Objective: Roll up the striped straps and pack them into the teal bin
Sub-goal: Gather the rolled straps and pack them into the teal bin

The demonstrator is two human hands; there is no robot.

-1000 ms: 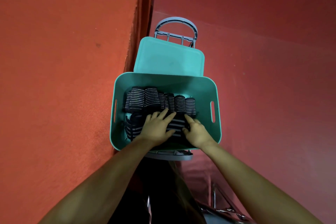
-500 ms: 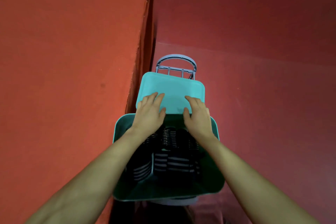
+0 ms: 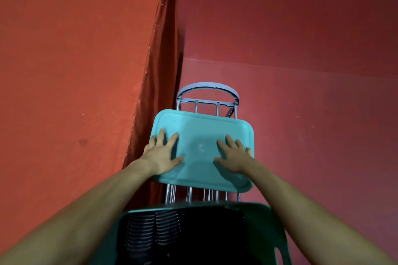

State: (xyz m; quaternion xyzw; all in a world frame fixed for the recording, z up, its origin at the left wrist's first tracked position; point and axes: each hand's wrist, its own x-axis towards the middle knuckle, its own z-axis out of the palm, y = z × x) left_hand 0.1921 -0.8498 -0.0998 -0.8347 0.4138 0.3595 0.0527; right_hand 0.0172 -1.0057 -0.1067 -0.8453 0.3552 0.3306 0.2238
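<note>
Rolled striped straps [image 3: 155,230] are seen packed in the teal bin [image 3: 267,232]; its lid [image 3: 202,146] is touched by the left hand [image 3: 160,154] and right hand [image 3: 233,156], fingers spread flat. Closing likely remains.

Dim, even light; teal bin [image 3: 273,226] interior sinks into shadow, wide-angle stretch bends the frame edges.

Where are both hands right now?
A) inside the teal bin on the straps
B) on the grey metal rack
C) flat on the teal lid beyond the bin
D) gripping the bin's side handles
C: the left hand and right hand lie with spread fingers on top of the teal lid, which sits beyond the teal bin; the rolled striped straps in the bin are untouched.
</note>
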